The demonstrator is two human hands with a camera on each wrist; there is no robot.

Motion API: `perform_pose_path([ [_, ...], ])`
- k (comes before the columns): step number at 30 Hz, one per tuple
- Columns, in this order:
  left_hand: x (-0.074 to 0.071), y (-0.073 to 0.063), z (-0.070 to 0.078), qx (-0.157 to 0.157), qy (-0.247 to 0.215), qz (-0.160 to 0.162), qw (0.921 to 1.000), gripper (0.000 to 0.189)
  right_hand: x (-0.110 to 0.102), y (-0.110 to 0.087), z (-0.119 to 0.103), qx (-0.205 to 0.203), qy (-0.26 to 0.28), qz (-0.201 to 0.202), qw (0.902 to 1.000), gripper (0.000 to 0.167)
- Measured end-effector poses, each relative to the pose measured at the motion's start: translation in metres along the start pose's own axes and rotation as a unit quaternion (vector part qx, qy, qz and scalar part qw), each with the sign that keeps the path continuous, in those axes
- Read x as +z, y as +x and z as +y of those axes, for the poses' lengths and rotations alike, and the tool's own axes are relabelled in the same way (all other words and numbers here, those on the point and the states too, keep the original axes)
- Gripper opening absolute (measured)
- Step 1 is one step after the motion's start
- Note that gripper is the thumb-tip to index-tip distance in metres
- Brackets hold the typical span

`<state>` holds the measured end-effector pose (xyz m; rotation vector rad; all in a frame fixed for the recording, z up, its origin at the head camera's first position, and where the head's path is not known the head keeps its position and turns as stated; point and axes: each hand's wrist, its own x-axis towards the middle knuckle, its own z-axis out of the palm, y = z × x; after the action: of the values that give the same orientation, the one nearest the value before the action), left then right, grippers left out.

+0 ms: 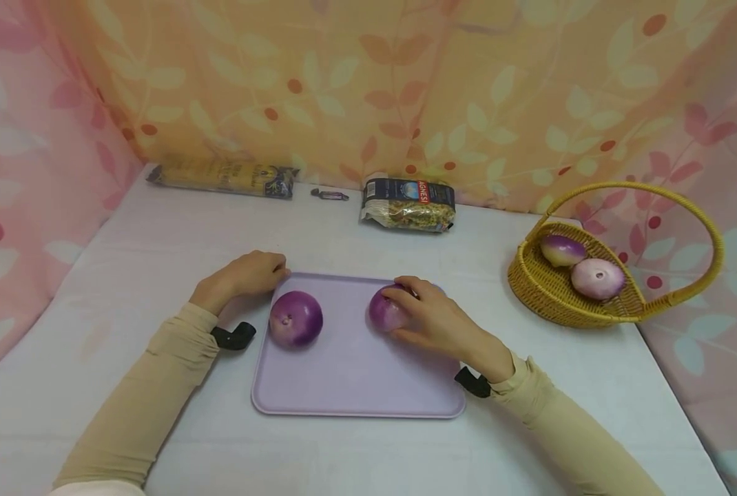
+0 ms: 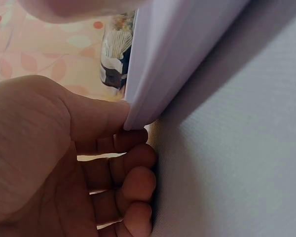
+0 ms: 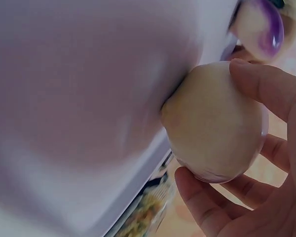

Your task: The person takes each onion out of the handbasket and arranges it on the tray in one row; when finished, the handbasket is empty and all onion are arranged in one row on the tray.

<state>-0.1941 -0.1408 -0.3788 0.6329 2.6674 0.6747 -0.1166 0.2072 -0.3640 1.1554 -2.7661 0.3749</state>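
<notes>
A lilac tray lies on the white table, with a purple onion on its left side. At the tray's far left corner my left hand pinches the rim. In the left wrist view the thumb lies against the tray edge, and the other fingers curl by the cloth. My right hand grips a second onion at the tray's right side. Its pale yellowish underside shows in the right wrist view, between thumb and fingers, touching or just off the tray.
To the right stands a yellow wicker basket with a tall handle, holding two more onions. Along the back lie a long pasta packet, a small wrapped candy and an Agnesi pasta bag. Floral curtains enclose the table.
</notes>
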Motion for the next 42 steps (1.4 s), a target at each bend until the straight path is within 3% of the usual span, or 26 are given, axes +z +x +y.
perform_pose_path([
  [14, 0.000, 0.001, -0.002, 0.006, -0.003, -0.001, 1.0000, 0.024, 0.014, 0.037, -0.034, -0.051, -0.001, -0.005, 0.9987, 0.070],
  [27, 0.001, 0.002, -0.005, 0.000, 0.003, -0.007, 1.0000, 0.022, 0.018, 0.050, -0.052, -0.049, -0.012, -0.016, 0.9986, 0.069],
  [42, 0.001, 0.002, -0.003, -0.002, 0.010, -0.008, 0.9999, 0.022, 0.019, 0.051, -0.055, -0.048, -0.009, -0.017, 0.9987, 0.070],
])
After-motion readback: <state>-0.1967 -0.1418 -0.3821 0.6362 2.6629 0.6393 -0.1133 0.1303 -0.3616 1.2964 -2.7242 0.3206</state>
